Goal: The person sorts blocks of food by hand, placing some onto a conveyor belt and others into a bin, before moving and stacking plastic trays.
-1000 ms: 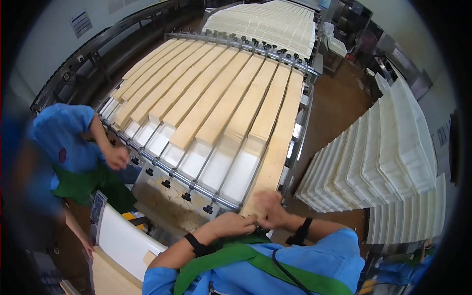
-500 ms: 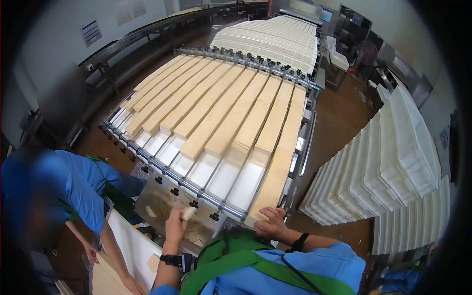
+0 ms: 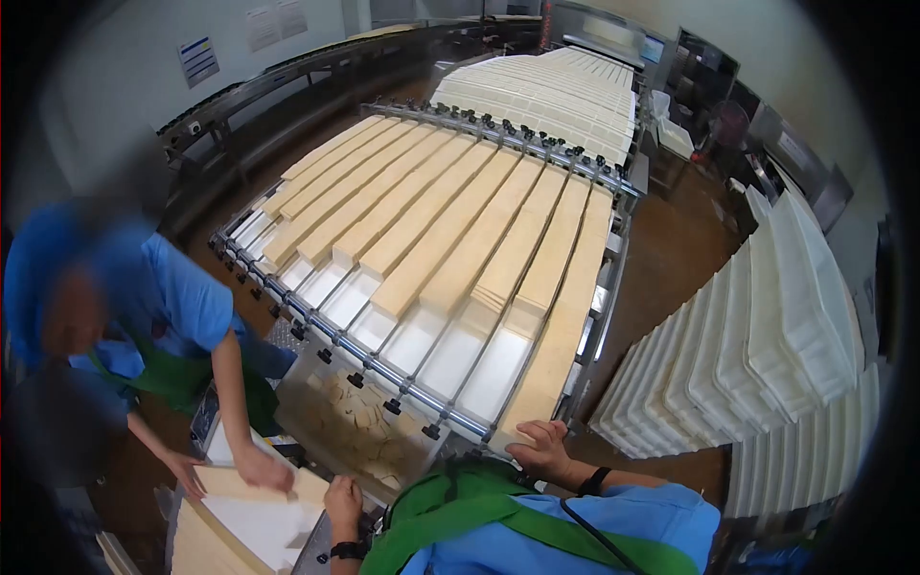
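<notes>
My right hand (image 3: pixel 542 452) is on the near end of the rightmost long beige stack (image 3: pixel 558 359), with bent fingers over its top and the thumb lower at the end. My left hand (image 3: pixel 343 502) is at the lower middle, its fingers curled together beside a small beige piece (image 3: pixel 311 487). What it holds, if anything, is hidden. More long beige stacks (image 3: pixel 446 235) lie side by side in the slatted rack, their near ends at uneven distances from the front rail (image 3: pixel 355 347).
A co-worker's hand (image 3: pixel 264 470) is over beige sheets (image 3: pixel 206 541) on a white surface at lower left. A bin of beige scraps (image 3: pixel 369 422) sits below the rail. Stacked white trays (image 3: pixel 728 335) stand right, and a conveyor of pale sheets (image 3: pixel 541 96) lies beyond the rack.
My left hand has moved down from above the scrap bin, and the small pale piece once in it no longer shows there. The co-worker leans in closer, hands over the sheets. The view has shifted.
</notes>
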`<state>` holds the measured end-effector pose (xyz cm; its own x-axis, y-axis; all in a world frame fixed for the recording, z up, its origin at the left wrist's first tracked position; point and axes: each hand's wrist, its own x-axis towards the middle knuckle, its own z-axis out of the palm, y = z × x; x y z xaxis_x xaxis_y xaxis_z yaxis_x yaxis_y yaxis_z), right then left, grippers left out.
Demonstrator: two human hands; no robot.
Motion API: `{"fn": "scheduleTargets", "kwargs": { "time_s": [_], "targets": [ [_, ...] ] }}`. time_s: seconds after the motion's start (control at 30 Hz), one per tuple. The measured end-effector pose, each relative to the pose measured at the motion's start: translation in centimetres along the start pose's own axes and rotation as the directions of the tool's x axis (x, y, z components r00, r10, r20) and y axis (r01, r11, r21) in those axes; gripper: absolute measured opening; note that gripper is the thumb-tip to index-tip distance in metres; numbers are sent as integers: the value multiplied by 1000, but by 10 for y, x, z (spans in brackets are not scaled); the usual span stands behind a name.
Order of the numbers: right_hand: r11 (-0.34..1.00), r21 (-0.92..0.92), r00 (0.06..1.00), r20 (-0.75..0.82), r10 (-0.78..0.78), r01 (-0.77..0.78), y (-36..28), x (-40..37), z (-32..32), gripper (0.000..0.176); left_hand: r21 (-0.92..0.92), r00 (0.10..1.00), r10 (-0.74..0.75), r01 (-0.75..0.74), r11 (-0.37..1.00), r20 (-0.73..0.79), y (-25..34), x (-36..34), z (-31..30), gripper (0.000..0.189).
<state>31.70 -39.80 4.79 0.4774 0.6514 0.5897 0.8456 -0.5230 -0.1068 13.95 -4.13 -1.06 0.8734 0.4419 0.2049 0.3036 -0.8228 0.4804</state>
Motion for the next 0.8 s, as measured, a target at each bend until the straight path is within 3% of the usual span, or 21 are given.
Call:
{"fn": "scheduleTargets", "kwargs": {
  "time_s": [0.1,0.8],
  "targets": [
    [1000,10,1000,1,4,-4,0,4,-3,18,-1,997,-72,72,997,4,-3,-1,2,6],
    [996,28,996,-16,88,-88,-2,3,-1,22,-24,995,-102,102,994,2,-2,1,3,9]
  ]
}}
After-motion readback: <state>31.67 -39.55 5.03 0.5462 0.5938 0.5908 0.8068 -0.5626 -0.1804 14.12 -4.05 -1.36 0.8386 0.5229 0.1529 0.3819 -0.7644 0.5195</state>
